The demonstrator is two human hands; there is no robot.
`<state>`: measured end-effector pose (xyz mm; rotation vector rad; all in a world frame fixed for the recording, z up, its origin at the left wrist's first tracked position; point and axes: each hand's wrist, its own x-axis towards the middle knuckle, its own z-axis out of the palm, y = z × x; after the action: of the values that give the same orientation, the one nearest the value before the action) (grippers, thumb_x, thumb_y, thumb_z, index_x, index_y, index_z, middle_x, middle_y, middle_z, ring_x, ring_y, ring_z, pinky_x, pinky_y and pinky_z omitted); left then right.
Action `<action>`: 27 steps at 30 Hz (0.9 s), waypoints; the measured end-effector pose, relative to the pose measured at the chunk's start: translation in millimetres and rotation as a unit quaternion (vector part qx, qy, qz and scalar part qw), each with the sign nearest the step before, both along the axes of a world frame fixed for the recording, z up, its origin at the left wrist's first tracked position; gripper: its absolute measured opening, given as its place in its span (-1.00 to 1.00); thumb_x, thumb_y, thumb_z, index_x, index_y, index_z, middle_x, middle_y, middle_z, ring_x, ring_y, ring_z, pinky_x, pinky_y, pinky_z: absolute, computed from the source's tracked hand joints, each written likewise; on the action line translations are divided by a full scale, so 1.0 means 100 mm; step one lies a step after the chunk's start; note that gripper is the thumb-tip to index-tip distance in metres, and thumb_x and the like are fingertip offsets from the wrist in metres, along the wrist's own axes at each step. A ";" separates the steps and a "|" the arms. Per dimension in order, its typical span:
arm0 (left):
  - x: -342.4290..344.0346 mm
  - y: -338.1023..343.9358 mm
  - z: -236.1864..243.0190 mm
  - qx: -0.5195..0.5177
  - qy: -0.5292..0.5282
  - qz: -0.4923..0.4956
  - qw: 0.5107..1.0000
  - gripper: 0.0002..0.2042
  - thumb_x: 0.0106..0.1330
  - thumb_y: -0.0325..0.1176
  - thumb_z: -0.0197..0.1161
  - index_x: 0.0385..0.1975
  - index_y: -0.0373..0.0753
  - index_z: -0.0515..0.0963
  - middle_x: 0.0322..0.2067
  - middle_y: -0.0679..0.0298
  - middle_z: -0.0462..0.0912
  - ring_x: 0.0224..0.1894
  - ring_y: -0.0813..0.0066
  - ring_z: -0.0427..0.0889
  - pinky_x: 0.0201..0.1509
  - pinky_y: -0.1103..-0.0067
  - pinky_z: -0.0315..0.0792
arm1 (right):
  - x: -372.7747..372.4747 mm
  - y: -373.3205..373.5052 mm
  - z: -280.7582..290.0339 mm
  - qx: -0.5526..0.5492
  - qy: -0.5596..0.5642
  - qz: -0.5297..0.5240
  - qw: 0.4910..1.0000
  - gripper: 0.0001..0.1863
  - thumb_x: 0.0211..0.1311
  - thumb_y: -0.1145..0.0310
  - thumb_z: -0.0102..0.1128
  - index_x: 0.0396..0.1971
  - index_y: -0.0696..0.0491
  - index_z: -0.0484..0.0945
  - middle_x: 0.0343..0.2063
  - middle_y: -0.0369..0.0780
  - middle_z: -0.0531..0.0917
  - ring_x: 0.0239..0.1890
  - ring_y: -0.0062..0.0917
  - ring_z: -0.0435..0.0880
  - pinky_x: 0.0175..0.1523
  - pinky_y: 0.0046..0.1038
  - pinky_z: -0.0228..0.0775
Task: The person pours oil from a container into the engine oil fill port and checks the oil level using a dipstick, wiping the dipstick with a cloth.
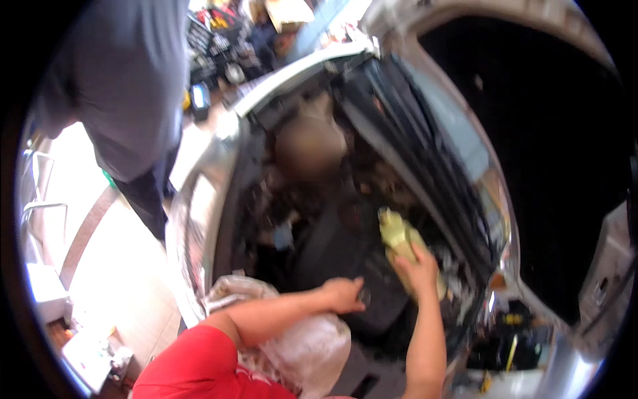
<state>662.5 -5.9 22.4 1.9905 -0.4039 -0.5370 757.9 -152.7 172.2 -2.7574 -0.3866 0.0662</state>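
I lean over a car's open engine bay (312,219). My right hand (417,267) grips a pale yellow plastic bottle (397,234), tilted with its neck pointing up and to the left over the dark engine parts. My left hand (344,294) rests with curled fingers on a dark engine cover (345,253), close to a small round cap; whether it holds the cap is unclear. My red sleeve (199,369) fills the lower left.
A person in a grey shirt and dark trousers (126,86) stands at the left beside the silver fender (199,219). A crumpled clear plastic bag (306,339) lies on the car's front edge. The raised bonnet (531,133) looms at the right. Cluttered shelves stand behind.
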 end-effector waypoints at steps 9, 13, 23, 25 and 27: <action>0.10 -0.16 -0.17 -0.119 -0.052 0.265 0.956 -0.39 0.18 -0.03 0.39 0.05 -0.37 0.40 -0.12 -0.17 0.62 -0.03 -0.12 0.62 0.05 0.18 0.50 | -0.80 -0.61 0.34 0.392 -0.041 -0.187 0.900 -0.65 0.28 0.59 0.13 0.06 0.30 0.56 -0.14 -0.15 0.70 -0.17 -0.48 0.65 -0.02 -0.42 0.46; 0.17 -0.21 -0.23 -0.237 -0.065 0.339 0.908 -0.48 0.16 -0.05 0.43 -0.09 -0.38 0.51 -0.23 -0.09 0.67 -0.13 0.00 0.67 -0.04 0.28 0.54 | -1.82 -0.77 0.59 0.432 -0.092 -0.227 0.868 -0.71 0.28 0.66 0.04 -0.02 0.34 0.56 -0.18 -0.15 0.68 -0.23 -0.46 0.64 -0.08 -0.45 0.47; -0.57 -0.13 1.17 -0.449 -0.018 0.041 0.892 -0.59 0.34 -0.12 0.33 0.02 -0.28 0.48 -0.31 0.28 0.65 -0.32 0.58 0.59 -0.23 0.58 0.50 | -3.71 -0.50 1.23 -0.102 -0.073 -0.305 0.944 -0.46 0.14 0.21 0.41 0.13 0.04 0.57 -0.09 -0.04 0.71 -0.17 -0.19 0.66 0.03 -0.27 0.49; -0.70 -0.03 0.95 -0.366 -0.171 0.023 0.914 -0.54 0.29 -0.05 0.36 -0.03 -0.30 0.50 -0.32 0.17 0.64 -0.27 0.43 0.61 -0.15 0.49 0.50 | -3.81 -0.29 1.18 -0.109 -0.070 -0.281 0.951 -0.46 0.13 0.22 0.42 0.13 0.05 0.57 -0.10 -0.05 0.72 -0.18 -0.20 0.66 0.02 -0.28 0.50; -0.91 0.07 0.93 -0.314 -0.139 -0.003 0.939 -0.46 0.23 0.05 0.38 -0.03 -0.32 0.51 -0.27 0.09 0.65 -0.19 0.33 0.64 -0.07 0.45 0.49 | -3.90 -0.20 1.13 -0.092 -0.049 -0.261 0.960 -0.46 0.11 0.23 0.43 0.12 0.05 0.58 -0.11 -0.05 0.72 -0.19 -0.22 0.67 0.01 -0.29 0.50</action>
<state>572.0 1.1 115.7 1.4391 -0.6639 -0.0952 368.1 -172.2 285.0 -2.9566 0.3503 -0.1766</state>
